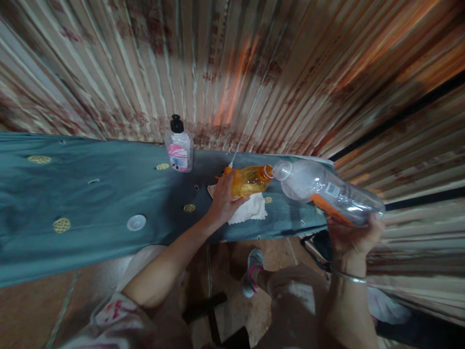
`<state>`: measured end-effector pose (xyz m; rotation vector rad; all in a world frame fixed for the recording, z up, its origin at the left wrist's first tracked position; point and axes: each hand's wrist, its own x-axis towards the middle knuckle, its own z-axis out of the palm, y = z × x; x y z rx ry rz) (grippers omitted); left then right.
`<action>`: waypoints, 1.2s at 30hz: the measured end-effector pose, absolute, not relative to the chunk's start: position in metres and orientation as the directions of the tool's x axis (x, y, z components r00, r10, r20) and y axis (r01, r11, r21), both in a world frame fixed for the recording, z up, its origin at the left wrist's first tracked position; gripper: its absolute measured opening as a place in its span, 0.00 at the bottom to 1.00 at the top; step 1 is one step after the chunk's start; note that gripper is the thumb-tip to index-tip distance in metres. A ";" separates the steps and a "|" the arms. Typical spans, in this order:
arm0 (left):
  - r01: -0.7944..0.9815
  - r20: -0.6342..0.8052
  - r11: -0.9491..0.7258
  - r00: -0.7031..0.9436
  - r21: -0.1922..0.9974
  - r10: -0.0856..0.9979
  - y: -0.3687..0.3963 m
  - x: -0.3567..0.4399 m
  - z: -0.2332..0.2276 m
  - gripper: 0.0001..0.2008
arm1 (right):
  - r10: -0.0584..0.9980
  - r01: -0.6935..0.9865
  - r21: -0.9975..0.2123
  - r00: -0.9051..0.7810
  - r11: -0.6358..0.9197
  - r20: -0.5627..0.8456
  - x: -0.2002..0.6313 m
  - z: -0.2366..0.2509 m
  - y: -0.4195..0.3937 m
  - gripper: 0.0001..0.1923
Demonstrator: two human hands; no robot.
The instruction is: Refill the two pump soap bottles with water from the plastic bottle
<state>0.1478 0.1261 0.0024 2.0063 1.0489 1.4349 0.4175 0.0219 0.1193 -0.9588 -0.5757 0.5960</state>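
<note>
My right forearm (pixel 348 305), then my right hand (pixel 353 236), fingers round the clear bottle (pixel 334 191); left of them, my left hand (pixel 223 202) grips the amber bottle (pixel 250 180), mouth to mouth, over a cloth (pixel 250 211).

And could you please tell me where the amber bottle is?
Just right of centre in the head view, the amber bottle is in the left hand, over the white cloth, its mouth near the large clear bottle.

Dim overall | orange glow: pleated curtain (pixel 174 72), beyond left fingers (pixel 240 200) | glare: clear plastic bottle (pixel 352 196), above right fingers (pixel 374 224) | shadow: teal tablecloth (pixel 109 203), left of left fingers | outer curtain stretched, blurred
</note>
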 end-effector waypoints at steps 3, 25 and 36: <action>0.316 0.588 -0.604 0.156 0.732 0.794 0.126 0.148 0.003 0.41 | 0.698 -0.213 -0.875 0.693 0.436 0.179 0.421 0.117 0.021 0.25; 0.323 0.561 -0.583 0.167 0.746 0.811 0.126 0.147 0.000 0.41 | 0.686 -0.236 -0.865 0.710 0.443 0.158 0.415 0.119 0.022 0.25; 0.308 0.579 -0.601 0.169 0.737 0.797 0.126 0.148 0.004 0.40 | 0.695 -0.215 -0.871 0.696 0.441 0.180 0.419 0.117 0.022 0.25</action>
